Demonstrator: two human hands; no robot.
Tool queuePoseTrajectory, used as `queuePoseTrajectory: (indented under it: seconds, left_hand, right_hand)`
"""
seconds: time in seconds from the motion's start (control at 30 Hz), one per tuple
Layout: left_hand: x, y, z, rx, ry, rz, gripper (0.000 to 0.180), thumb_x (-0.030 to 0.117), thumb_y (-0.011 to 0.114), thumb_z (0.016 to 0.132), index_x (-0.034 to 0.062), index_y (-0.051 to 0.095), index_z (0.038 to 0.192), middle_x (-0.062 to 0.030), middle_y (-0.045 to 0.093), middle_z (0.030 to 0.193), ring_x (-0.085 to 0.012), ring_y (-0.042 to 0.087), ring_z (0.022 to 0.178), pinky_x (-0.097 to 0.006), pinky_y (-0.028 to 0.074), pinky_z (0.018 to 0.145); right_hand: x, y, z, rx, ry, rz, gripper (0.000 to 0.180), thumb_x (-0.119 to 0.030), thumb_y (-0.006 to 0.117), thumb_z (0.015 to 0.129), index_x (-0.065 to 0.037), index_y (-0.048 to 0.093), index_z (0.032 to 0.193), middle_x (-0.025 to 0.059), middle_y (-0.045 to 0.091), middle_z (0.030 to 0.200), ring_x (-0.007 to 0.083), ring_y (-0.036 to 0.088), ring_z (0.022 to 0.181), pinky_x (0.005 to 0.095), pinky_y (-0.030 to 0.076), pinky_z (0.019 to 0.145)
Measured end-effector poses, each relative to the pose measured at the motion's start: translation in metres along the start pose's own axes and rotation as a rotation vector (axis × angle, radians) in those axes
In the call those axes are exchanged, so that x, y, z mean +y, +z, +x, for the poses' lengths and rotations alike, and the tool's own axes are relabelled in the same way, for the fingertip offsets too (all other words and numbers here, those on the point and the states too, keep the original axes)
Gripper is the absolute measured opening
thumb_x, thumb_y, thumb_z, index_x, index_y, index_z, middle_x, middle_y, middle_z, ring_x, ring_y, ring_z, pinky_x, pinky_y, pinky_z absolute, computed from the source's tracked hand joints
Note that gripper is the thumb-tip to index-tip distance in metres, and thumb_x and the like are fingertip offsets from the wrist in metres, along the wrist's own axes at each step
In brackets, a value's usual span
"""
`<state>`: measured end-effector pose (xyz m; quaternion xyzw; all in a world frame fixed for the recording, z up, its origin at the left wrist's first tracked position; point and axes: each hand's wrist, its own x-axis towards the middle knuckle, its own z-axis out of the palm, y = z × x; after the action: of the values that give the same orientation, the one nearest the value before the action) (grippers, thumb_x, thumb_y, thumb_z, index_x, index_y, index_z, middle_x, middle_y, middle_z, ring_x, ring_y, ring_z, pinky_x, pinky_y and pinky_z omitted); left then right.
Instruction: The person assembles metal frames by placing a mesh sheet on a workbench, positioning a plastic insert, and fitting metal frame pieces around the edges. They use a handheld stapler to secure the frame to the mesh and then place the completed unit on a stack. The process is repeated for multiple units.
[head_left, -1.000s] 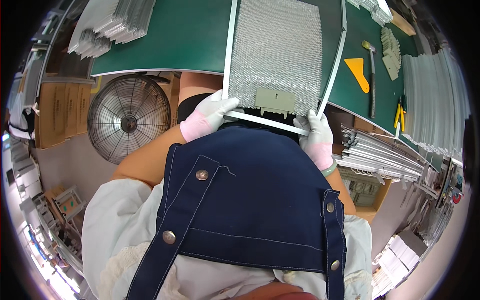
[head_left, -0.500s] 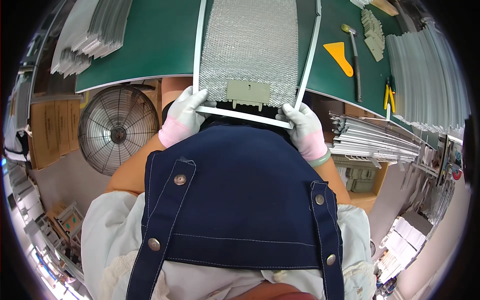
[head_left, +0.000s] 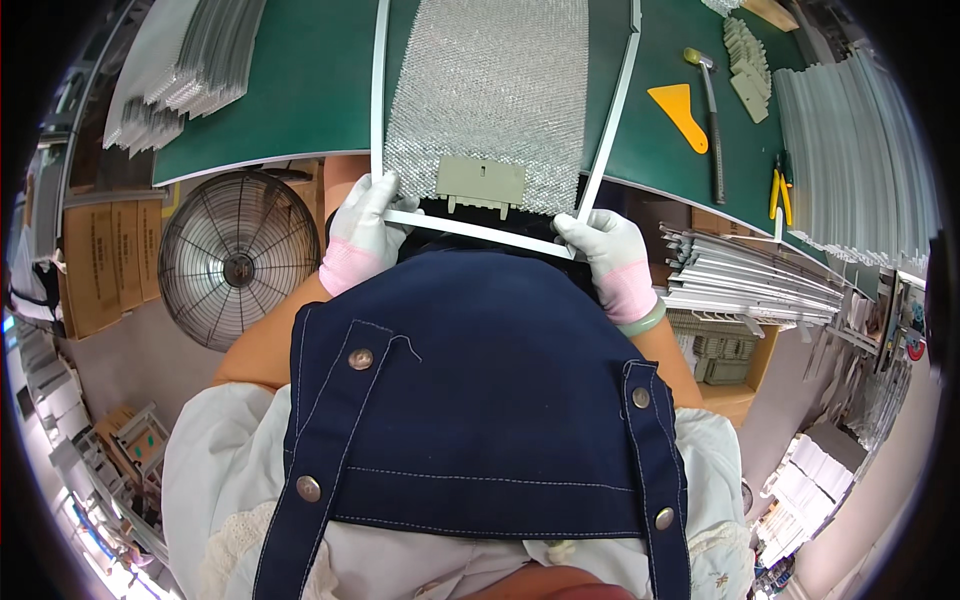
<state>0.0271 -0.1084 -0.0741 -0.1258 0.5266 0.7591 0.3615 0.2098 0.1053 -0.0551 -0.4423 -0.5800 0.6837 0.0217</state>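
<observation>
A white metal frame [head_left: 480, 234] lies around a silver mesh panel [head_left: 488, 90], its near bar close to my apron. My left hand [head_left: 366, 222], in a white glove with a pink cuff, is closed on the near left corner. At the near right corner my right hand [head_left: 608, 252], gloved alike, pinches the frame. A grey-green plastic piece [head_left: 480, 181] sits on the mesh's near end, with small tabs pointing toward me. A gap separates the near bar from the mesh and the plastic piece. The far end of the frame runs out of view.
On the green table [head_left: 300, 80] lie a yellow scraper [head_left: 679, 114], a hammer [head_left: 712, 125], yellow-handled pliers [head_left: 780, 190] and plastic pieces [head_left: 746, 70]. Mesh panels stand stacked at left [head_left: 205, 60] and right [head_left: 860, 150]. A floor fan [head_left: 238, 270] and metal bars [head_left: 745, 280] flank me.
The frame's left side has shifted left, along with my left hand. The mesh and plastic piece have moved slightly left too. My right hand still pinches the right corner.
</observation>
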Motion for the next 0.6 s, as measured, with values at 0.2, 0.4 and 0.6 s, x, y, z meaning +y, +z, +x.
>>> queuePoseTrajectory:
  seconds: [0.2, 0.4, 0.6]
  left_hand:
    - [0.003, -0.005, 0.005, -0.057, -0.052, 0.016, 0.025, 0.019, 0.058, 0.1, 0.0033, 0.053, 0.119, -0.0054, 0.055, 0.104, -0.0171, 0.057, 0.09, -0.036, 0.05, 0.086]
    - [0.003, -0.01, 0.01, -0.096, -0.022, 0.099, 0.034, 0.017, 0.057, 0.101, -0.0006, 0.052, 0.13, -0.0063, 0.057, 0.107, -0.0169, 0.057, 0.089, -0.036, 0.05, 0.087]
    - [0.005, -0.008, 0.006, -0.129, -0.035, 0.109, 0.032, 0.017, 0.053, 0.101, 0.0013, 0.049, 0.129, -0.0063, 0.057, 0.11, -0.0157, 0.057, 0.09, -0.036, 0.05, 0.087]
  right_hand:
    - [0.011, 0.006, 0.004, -0.101, 0.005, 0.355, 0.019, -0.014, 0.071, 0.09, 0.001, 0.063, 0.098, 0.0053, 0.068, 0.087, 0.0082, 0.06, 0.076, 0.0217, 0.047, 0.071]
    - [0.013, 0.002, 0.006, -0.159, -0.088, 0.021, 0.023, -0.019, 0.066, 0.095, 0.0, 0.058, 0.105, 0.006, 0.065, 0.089, 0.0125, 0.062, 0.083, 0.027, 0.051, 0.077]
    - [0.013, 0.012, 0.008, -0.044, -0.066, 0.163, 0.025, -0.021, 0.066, 0.095, 0.0, 0.057, 0.106, 0.0076, 0.064, 0.093, 0.0153, 0.062, 0.084, 0.0291, 0.051, 0.079]
